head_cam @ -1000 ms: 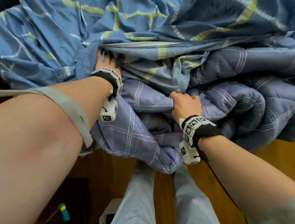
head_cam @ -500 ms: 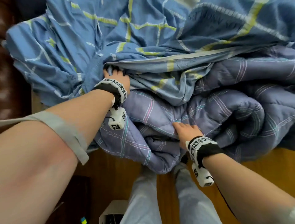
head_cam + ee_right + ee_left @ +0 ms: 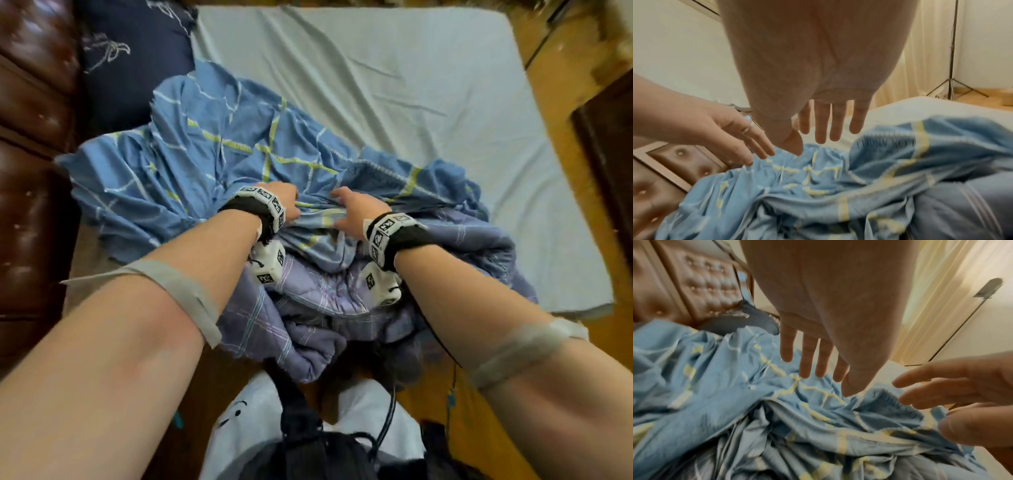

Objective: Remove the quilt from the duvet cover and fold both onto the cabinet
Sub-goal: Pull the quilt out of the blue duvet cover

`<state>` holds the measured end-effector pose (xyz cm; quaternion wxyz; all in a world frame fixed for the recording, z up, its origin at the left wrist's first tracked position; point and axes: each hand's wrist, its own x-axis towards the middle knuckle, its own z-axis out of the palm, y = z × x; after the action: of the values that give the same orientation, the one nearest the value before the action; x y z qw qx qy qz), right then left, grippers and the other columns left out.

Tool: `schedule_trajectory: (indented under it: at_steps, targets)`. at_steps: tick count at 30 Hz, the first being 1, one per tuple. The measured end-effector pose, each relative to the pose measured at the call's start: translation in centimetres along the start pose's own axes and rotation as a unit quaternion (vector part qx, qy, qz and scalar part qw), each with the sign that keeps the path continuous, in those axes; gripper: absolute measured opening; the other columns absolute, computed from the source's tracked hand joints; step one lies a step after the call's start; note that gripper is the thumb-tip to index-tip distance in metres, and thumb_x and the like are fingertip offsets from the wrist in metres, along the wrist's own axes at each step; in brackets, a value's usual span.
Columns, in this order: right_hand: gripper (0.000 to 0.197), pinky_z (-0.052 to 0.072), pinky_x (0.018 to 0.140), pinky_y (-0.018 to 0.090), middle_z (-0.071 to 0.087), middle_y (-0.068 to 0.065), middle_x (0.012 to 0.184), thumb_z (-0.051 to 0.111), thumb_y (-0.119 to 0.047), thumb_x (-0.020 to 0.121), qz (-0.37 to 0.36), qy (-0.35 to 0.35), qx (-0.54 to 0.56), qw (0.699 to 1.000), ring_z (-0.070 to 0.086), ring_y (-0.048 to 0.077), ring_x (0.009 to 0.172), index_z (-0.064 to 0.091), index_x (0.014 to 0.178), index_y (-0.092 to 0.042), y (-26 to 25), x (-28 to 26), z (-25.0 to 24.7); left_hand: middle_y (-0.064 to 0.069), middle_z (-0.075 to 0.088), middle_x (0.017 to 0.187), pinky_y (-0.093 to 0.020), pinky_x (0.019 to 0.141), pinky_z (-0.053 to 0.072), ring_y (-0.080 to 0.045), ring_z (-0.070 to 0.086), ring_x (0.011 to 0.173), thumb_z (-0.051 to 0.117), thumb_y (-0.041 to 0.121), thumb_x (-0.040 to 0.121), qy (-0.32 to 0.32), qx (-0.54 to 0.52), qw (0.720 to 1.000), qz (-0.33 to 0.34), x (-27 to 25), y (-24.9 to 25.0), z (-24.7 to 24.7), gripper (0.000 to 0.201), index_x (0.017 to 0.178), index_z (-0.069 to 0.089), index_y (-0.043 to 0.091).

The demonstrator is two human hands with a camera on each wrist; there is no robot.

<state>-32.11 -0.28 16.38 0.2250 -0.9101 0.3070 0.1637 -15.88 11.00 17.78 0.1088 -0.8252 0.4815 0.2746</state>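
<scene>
Brown tufted headboard [image 3: 30, 144] at left; navy pillow [image 3: 137, 61] beside it — tripod stand [image 3: 951, 73] by curtain [image 3: 925, 48].

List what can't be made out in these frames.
- Cabinet: in no view.
- Quilt: how much remains inside the duvet cover, head view; the cover's folds hide it.
- Left hand, right hand: fabric contact, head view; fingertips hidden. Wrist views show straight fingers.
- Cover's print, right wrist: blurred.

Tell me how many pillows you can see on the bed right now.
1. The pillow, dark navy, lies at the head of the bed against the brown headboard, beyond the rumpled duvet cover. Another might be hidden under the bedding; I can't tell.
</scene>
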Motion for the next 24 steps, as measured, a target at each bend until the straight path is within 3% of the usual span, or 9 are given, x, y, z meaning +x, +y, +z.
schedule_trajectory:
  at_steps: [4,8,13,16,19,21,24]
  targets:
    - [0.059,0.054,0.083,0.039,0.063,0.003,0.126,0.063,-0.030,0.082,0.011,0.012,-0.010,1.000,0.064,0.027,0.104,0.041,0.136,-0.037,-0.8,-3.5,-4.7,-0.006,0.062,0.128,-0.035,0.091,0.048,-0.028,0.060,0.113,0.053,0.035,0.093,0.021,-0.006,1.000,0.020,-3.3,1.4,-4.3,0.041,0.129,0.057,0.018]
    - [0.063,0.052,0.091,0.038,0.060,0.001,0.131,0.065,-0.030,0.084,0.020,0.037,-0.006,0.999,0.061,0.027,0.111,0.041,0.142,-0.032,0.4,-6.2,-7.5,-0.007,0.063,0.129,-0.035,0.094,0.048,-0.028,0.059,0.116,0.054,0.032,0.093,0.045,-0.014,0.999,0.027,-5.6,2.7,-6.7,0.044,0.134,0.055,0.016]
    - [0.067,0.051,0.095,0.042,0.056,0.007,0.138,0.068,-0.025,0.085,0.027,0.057,0.023,0.998,0.059,0.030,0.115,0.039,0.145,-0.026,3.0,-7.7,-11.1,-0.012,0.066,0.111,-0.033,0.084,0.047,-0.028,0.061,0.102,0.057,0.027,0.091,0.050,-0.026,0.998,-0.001,-7.9,4.6,-8.6,0.030,0.116,0.063,0.012]
    - [0.064,0.049,0.098,0.041,0.054,0.004,0.141,0.067,-0.024,0.087,-0.007,0.075,0.042,0.996,0.058,0.027,0.118,0.038,0.145,-0.026,5.3,-8.6,-13.1,-0.012,0.066,0.122,-0.033,0.087,0.047,-0.027,0.061,0.104,0.058,0.030,0.092,0.062,-0.033,0.997,-0.031,-8.5,7.0,-8.8,0.040,0.125,0.062,0.009]
    - [0.061,0.049,0.093,0.034,0.054,0.000,0.140,0.067,-0.025,0.088,-0.045,0.101,0.044,0.993,0.059,0.023,0.114,0.041,0.143,-0.029,9.4,-10.1,-14.4,-0.010,0.067,0.121,-0.034,0.087,0.048,-0.027,0.063,0.103,0.056,0.030,0.090,0.089,-0.038,0.994,-0.056,-9.1,10.7,-8.3,0.024,0.109,0.060,0.016]
    - [0.060,0.047,0.089,0.031,0.054,0.000,0.140,0.066,-0.024,0.088,-0.061,0.096,0.032,0.993,0.060,0.023,0.111,0.042,0.143,-0.029,12.6,-11.1,-15.0,-0.007,0.065,0.127,-0.036,0.091,0.051,-0.028,0.062,0.109,0.054,0.028,0.089,0.105,-0.056,0.990,-0.078,-9.5,13.8,-7.6,0.033,0.121,0.060,0.024]
    - [0.058,0.047,0.093,0.032,0.056,0.002,0.139,0.066,-0.026,0.089,-0.072,0.088,0.017,0.993,0.060,0.024,0.115,0.043,0.143,-0.027,15.8,-12.2,-15.5,-0.004,0.061,0.133,-0.035,0.091,0.049,-0.027,0.060,0.115,0.053,0.030,0.093,0.119,-0.079,0.985,-0.095,-10.4,18.2,-6.9,0.045,0.137,0.055,0.023]
